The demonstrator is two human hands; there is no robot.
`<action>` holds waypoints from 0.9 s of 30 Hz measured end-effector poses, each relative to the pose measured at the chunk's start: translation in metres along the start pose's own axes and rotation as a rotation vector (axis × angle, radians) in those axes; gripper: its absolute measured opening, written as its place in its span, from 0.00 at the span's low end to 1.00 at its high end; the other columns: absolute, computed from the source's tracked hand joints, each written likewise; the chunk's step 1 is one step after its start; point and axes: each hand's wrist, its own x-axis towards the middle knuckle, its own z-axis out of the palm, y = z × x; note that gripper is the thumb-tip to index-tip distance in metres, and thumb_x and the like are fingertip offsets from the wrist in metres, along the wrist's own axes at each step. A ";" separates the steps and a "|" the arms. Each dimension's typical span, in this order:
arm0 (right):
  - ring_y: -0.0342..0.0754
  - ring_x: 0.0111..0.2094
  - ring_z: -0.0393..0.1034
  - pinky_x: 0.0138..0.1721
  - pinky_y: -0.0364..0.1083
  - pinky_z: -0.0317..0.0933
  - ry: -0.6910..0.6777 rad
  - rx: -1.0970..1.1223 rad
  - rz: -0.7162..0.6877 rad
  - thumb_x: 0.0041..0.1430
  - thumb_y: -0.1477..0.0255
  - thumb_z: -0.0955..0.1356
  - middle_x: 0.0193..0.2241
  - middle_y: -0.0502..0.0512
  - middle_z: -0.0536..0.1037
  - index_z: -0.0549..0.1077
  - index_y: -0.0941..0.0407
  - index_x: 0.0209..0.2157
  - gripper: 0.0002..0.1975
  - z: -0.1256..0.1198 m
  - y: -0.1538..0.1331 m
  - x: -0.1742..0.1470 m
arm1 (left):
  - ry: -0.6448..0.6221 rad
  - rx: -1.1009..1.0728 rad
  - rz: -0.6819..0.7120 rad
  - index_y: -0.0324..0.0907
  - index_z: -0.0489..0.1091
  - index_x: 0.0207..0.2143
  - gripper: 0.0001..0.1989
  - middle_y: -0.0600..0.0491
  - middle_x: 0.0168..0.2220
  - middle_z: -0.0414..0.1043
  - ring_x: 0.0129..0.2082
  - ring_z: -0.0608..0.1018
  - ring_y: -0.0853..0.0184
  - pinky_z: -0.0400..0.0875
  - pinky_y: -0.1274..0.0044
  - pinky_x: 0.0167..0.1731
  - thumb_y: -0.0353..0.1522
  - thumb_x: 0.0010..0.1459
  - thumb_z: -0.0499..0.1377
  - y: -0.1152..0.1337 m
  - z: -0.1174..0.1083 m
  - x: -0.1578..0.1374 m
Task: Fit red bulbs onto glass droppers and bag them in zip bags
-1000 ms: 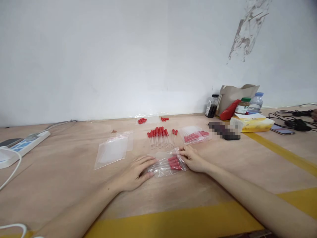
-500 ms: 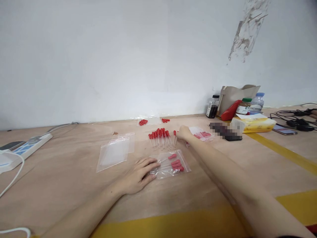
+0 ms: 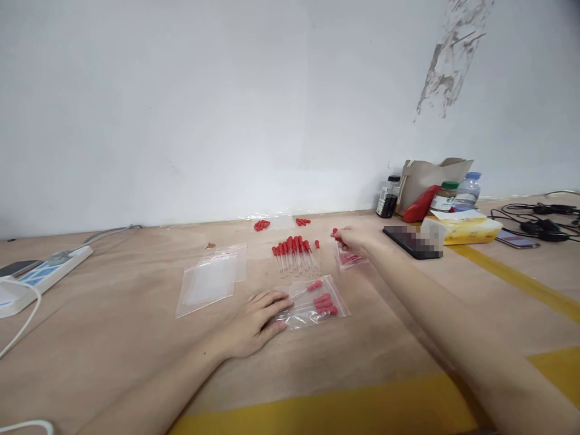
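Note:
My left hand lies on the table with its fingers spread, the tips resting on the near-left edge of a clear zip bag. Inside that bag are several droppers with red rubber bulbs. My right hand is closed in a pinch on a dropper; its red bulb shows and most of its tube is hidden. Just left of it, several glass droppers lie side by side in a row, bulbs toward the wall. Beneath the right hand is another filled zip bag.
Flat clear bags lie to the left. Loose red bulbs sit on clear plastic by the wall. A power strip is at far left. On the right are a phone, a tissue pack, bottles and black cables.
My right hand has moved right and slightly back, away from the dropper row, with a red bulb now showing at its fingertips. The left hand has stayed on the bag.

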 end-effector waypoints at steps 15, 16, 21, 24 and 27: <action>0.40 0.16 0.63 0.17 0.40 0.58 0.240 0.485 0.055 0.44 0.72 0.64 0.20 0.44 0.66 0.56 0.52 0.32 0.12 -0.016 0.047 -0.091 | 0.018 0.000 -0.010 0.50 0.56 0.56 0.20 0.52 0.56 0.57 0.56 0.59 0.61 0.56 0.66 0.54 0.38 0.62 0.46 -0.004 0.003 -0.001; 0.40 0.16 0.64 0.17 0.41 0.59 0.228 0.492 0.066 0.44 0.73 0.64 0.20 0.44 0.66 0.56 0.52 0.32 0.12 -0.014 0.047 -0.091 | 0.018 0.000 -0.010 0.50 0.56 0.56 0.20 0.52 0.56 0.57 0.56 0.59 0.61 0.56 0.65 0.54 0.38 0.62 0.46 -0.004 0.003 -0.001; 0.40 0.18 0.66 0.21 0.41 0.63 0.168 0.566 0.141 0.45 0.75 0.64 0.20 0.44 0.67 0.55 0.52 0.31 0.13 -0.003 0.042 -0.097 | 0.007 0.006 -0.018 0.51 0.56 0.56 0.19 0.52 0.56 0.56 0.56 0.58 0.62 0.55 0.66 0.54 0.38 0.62 0.46 -0.004 0.003 -0.001; 0.41 0.21 0.68 0.26 0.44 0.66 0.116 0.612 0.174 0.44 0.75 0.66 0.21 0.45 0.69 0.55 0.52 0.29 0.14 0.004 0.039 -0.104 | 0.008 0.003 -0.017 0.51 0.56 0.56 0.19 0.52 0.56 0.56 0.56 0.59 0.62 0.55 0.66 0.54 0.38 0.62 0.46 -0.004 0.003 -0.001; 0.42 0.24 0.69 0.29 0.44 0.65 -0.003 0.482 0.147 0.41 0.72 0.70 0.22 0.47 0.70 0.59 0.54 0.28 0.15 0.007 0.039 -0.110 | 0.008 -0.001 -0.016 0.51 0.55 0.56 0.19 0.52 0.56 0.56 0.56 0.59 0.62 0.55 0.66 0.54 0.38 0.62 0.46 -0.003 0.003 -0.001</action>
